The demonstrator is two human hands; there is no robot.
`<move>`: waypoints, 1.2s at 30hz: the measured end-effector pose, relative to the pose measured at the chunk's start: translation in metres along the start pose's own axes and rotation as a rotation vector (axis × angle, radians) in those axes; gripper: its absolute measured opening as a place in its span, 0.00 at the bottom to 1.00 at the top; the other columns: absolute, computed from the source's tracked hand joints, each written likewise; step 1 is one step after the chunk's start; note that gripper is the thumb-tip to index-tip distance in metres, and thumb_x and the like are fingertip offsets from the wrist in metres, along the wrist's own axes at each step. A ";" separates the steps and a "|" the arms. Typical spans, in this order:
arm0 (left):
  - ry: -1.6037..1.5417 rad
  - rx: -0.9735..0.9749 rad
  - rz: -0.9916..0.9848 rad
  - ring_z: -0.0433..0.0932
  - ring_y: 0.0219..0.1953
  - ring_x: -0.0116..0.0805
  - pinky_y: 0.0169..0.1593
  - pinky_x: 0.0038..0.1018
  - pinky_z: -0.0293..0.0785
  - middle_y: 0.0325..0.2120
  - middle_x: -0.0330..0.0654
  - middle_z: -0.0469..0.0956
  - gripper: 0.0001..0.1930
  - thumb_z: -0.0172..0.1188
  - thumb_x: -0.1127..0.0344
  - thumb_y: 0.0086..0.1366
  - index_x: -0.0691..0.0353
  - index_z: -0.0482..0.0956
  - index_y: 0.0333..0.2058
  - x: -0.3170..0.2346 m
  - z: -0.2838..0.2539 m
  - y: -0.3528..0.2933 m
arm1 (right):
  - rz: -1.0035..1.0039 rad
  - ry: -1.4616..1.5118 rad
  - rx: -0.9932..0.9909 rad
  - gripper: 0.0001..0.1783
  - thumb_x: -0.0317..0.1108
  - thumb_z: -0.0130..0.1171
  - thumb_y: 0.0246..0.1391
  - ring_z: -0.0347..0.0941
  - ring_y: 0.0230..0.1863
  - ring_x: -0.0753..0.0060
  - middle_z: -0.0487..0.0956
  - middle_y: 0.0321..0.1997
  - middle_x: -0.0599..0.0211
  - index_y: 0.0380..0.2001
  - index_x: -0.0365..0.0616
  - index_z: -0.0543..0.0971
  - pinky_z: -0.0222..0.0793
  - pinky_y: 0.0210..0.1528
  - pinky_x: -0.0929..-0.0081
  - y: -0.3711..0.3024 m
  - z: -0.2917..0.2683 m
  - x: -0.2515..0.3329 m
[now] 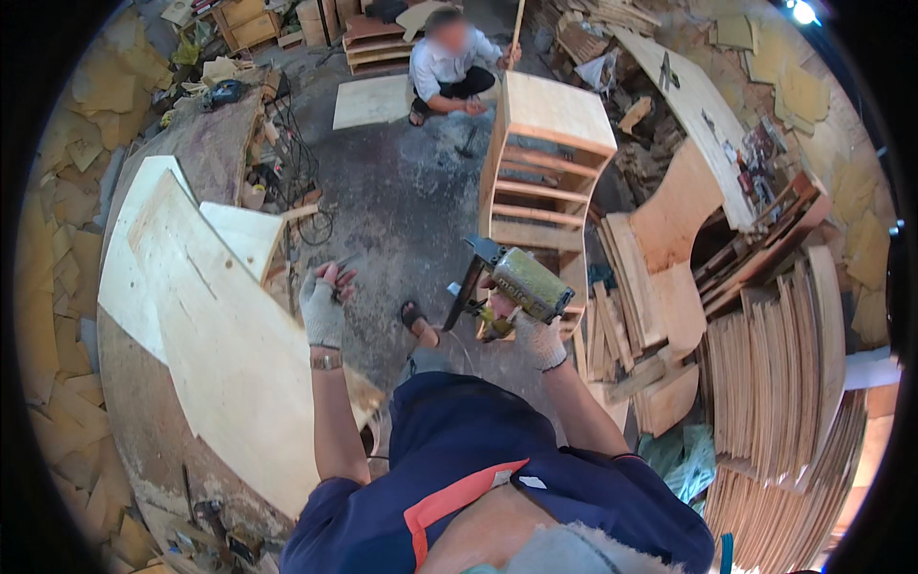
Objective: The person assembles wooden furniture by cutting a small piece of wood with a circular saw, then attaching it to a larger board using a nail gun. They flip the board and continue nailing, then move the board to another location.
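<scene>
My right hand (537, 337), in a pale fingertipless glove, grips a nail gun (532, 283) with a worn yellow-green body and a dark magazine. The nail gun is held in front of a tall curved wooden frame (558, 110) with several crosswise slats. My left hand (325, 298), gloved the same way, is raised near the edge of a large plywood sheet (220, 335). Its bare fingers are curled in, and a thin greyish piece shows at their tips, too small to name.
A person (448, 62) squats beyond the frame, one hand on a wooden stick (517, 29). Curved plywood panels (669, 215) lean at the right, beside stacked boards (765, 373). Cables (304, 163) trail near the left bench (206, 143). My sandalled foot (418, 323) stands on the floor.
</scene>
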State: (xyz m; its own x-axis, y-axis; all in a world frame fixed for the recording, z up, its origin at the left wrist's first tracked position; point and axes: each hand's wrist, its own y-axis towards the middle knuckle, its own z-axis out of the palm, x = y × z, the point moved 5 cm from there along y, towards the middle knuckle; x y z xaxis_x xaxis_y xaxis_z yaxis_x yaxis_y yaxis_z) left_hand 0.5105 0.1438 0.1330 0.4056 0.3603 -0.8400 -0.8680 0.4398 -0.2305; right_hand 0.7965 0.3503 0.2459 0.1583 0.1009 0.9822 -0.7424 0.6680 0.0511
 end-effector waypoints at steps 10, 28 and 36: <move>-0.109 -0.122 0.058 0.78 0.31 0.32 0.36 0.27 0.79 0.40 0.42 0.79 0.21 0.55 0.66 0.75 0.65 0.69 0.64 -0.015 -0.070 0.095 | 0.350 0.466 0.118 0.17 0.25 0.64 0.57 0.73 0.33 0.81 0.83 0.49 0.65 0.50 0.41 0.80 0.73 0.36 0.80 0.171 0.087 -0.051; 0.239 -0.161 0.004 0.77 0.27 0.24 0.33 0.22 0.75 0.34 0.42 0.82 0.16 0.61 0.64 0.73 0.70 0.78 0.52 -0.068 0.070 0.287 | 0.478 0.602 0.608 0.20 0.29 0.68 0.56 0.74 0.30 0.80 0.85 0.47 0.62 0.52 0.36 0.80 0.74 0.38 0.76 0.460 0.148 -0.123; 0.635 0.072 0.295 0.77 0.32 0.20 0.38 0.18 0.71 0.33 0.36 0.84 0.09 0.63 0.70 0.69 0.70 0.85 0.43 -0.153 0.212 0.423 | 0.456 0.682 0.740 0.19 0.34 0.68 0.55 0.72 0.27 0.76 0.80 0.31 0.66 0.47 0.33 0.81 0.69 0.35 0.74 0.620 0.169 -0.106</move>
State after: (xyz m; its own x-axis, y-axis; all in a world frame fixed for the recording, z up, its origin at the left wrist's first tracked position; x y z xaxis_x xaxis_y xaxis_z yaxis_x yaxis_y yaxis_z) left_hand 0.1416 0.4496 0.2682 -0.1082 -0.0676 -0.9918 -0.8860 0.4590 0.0654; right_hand 0.2096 0.6294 0.2038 -0.0725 0.7632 0.6420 -0.9926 -0.1184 0.0286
